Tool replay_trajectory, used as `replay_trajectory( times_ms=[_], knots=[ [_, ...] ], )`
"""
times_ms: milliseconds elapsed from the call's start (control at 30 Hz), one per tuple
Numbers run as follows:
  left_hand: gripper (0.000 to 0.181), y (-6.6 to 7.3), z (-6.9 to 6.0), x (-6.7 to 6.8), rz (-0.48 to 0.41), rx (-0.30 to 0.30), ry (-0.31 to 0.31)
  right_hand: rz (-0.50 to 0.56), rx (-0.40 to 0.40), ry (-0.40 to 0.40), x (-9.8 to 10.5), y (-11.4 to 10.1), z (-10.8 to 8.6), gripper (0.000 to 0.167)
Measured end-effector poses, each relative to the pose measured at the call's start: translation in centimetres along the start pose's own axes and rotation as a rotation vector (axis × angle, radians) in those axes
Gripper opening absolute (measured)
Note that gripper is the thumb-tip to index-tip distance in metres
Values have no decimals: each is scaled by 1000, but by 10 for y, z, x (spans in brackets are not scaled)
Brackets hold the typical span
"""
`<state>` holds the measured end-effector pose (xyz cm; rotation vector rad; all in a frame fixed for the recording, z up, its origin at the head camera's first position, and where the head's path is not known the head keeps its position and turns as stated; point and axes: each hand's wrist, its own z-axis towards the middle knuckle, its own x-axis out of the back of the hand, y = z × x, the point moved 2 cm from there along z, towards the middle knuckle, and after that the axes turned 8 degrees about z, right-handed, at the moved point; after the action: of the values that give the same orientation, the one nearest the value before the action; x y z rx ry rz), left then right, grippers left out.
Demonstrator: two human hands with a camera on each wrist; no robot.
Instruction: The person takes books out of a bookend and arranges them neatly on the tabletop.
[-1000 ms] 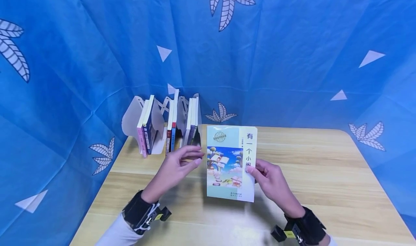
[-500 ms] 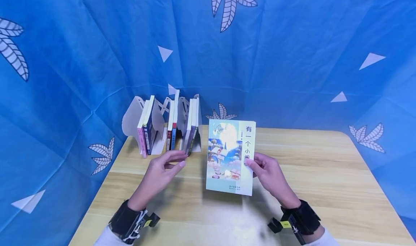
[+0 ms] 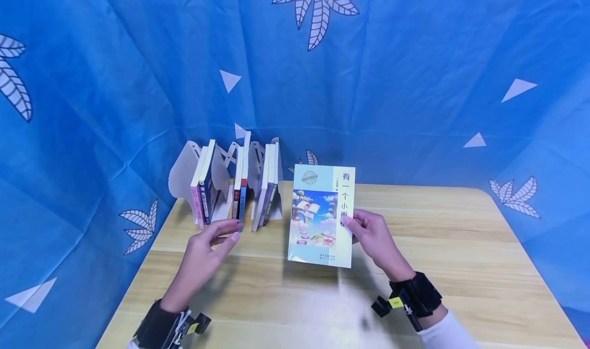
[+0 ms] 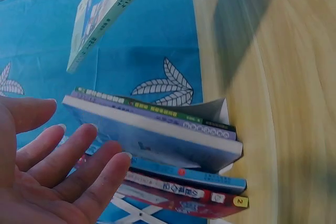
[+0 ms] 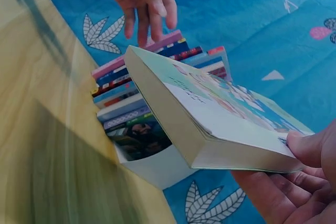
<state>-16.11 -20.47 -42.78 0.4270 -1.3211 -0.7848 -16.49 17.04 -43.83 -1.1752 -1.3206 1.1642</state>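
My right hand point(image 3: 375, 239) grips a paperback book point(image 3: 313, 218) by its right edge, thumb on the front cover and fingers behind. The book is tilted up above the table, with its pale green and white cover and its cloud picture facing me. In the right wrist view the page edges of the book point(image 5: 163, 106) show. My left hand point(image 3: 203, 254) holds nothing; its fingers are loosely bent, just in front of the rack. In the left wrist view several upright books point(image 4: 157, 129) stand beyond the fingers of the left hand point(image 4: 58, 182).
A white expandable book rack point(image 3: 182, 177) stands at the back left of the wooden table point(image 3: 438, 246). Several books, including a pink one point(image 3: 197, 205), stand in its sections, some leaning. A blue patterned cloth point(image 3: 405, 82) hangs behind and at the sides.
My left hand has moved left and towards me, away from the held book. The right hand has shifted slightly left and further away from me, still gripping the book.
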Motion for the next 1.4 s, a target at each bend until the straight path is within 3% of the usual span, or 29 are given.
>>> replay_trajectory(
  times_ms=[300, 800, 1033, 1400],
  knots=[
    [32, -13, -4, 5, -3, 7, 43, 24, -12, 0, 1, 5, 18, 34],
    [40, -33, -15, 21, 1, 161, 80, 73, -42, -17, -13, 13, 51, 32],
    [42, -39, -13, 26, 41, 161, 136, 59, -74, -10, -17, 14, 70, 32],
    [40, -42, -16, 28, 65, 183, 152, 58, -128, 5, -19, 21, 90, 32]
  ],
)
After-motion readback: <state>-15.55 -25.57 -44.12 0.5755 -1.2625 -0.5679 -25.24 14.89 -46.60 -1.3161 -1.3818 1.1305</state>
